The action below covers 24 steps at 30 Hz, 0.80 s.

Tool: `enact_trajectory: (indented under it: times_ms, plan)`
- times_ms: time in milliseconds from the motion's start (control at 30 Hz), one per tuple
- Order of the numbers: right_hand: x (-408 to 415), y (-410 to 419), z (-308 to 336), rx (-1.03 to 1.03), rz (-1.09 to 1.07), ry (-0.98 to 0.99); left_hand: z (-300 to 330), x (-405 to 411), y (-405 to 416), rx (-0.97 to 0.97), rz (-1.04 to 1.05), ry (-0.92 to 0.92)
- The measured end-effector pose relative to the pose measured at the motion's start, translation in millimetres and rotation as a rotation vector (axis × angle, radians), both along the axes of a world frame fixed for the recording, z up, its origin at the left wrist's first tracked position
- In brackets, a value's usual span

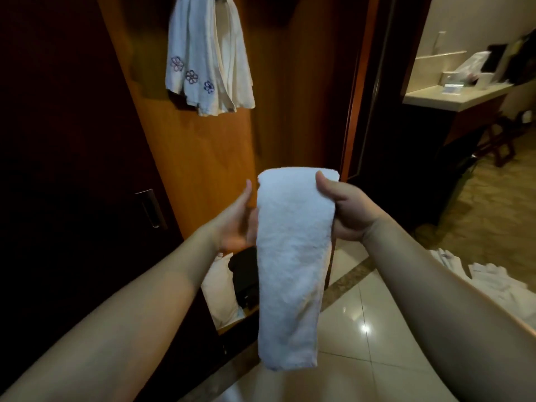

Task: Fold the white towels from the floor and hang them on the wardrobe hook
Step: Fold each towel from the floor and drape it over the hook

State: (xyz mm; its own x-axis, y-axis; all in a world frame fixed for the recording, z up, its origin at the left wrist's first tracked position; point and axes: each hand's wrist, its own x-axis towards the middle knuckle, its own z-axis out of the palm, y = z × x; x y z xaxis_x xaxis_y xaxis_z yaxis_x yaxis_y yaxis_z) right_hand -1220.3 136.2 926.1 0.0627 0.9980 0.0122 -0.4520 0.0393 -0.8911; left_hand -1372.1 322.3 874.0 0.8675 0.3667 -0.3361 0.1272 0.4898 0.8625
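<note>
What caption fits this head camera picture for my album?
Right hand grips a folded white towel, left hand beside it, below a flowered cloth.

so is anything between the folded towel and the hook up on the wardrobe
Nothing visible blocks the way up from the folded towel, gripped by the right hand. But a flower-stitched cloth already hangs where the hook would be, and the hook itself is hidden.

An orange-brown wooden wardrobe panel (208, 158) stands beyond the grip, a dark door (72, 140) with a metal recessed handle (150, 208) to its left. Glossy cream floor tiles (356, 323) lie below, reflecting light. Far right, a pale countertop (452, 94) holds clutter, blurred.
</note>
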Motion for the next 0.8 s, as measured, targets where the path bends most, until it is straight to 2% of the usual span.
enact_trajectory:
  times_ms: [100,167,233,433,500,567,633,700,800]
  plan:
    - [4,8,4,0.0,-0.126,0.02,-17,-12,-26,0.237,-0.121,0.022]
    - [6,11,6,-0.003,-0.157,0.022,-17,-15,-34,0.415,-0.123,-0.03]
    - [8,13,9,-0.002,-0.192,0.002,-12,-14,-37,0.513,-0.129,-0.022]
    - [14,16,23,0.003,-0.262,-0.045,-8,-15,-46,0.434,-0.067,-0.008]
    - [13,17,32,0.001,-0.283,-0.07,-3,-10,-55,0.501,0.107,0.022]
    - [11,22,44,0.018,-0.315,-0.086,4,-9,-65,0.64,0.423,0.02]
    - [6,28,58,0.045,-0.383,-0.078,13,-12,-79,0.803,0.703,-0.078]
    - [3,38,70,0.07,-0.459,-0.059,21,-16,-98,0.852,0.653,-0.278]
    - [-6,52,91,0.089,-0.554,-0.031,32,-10,-123,0.748,0.29,-0.365]
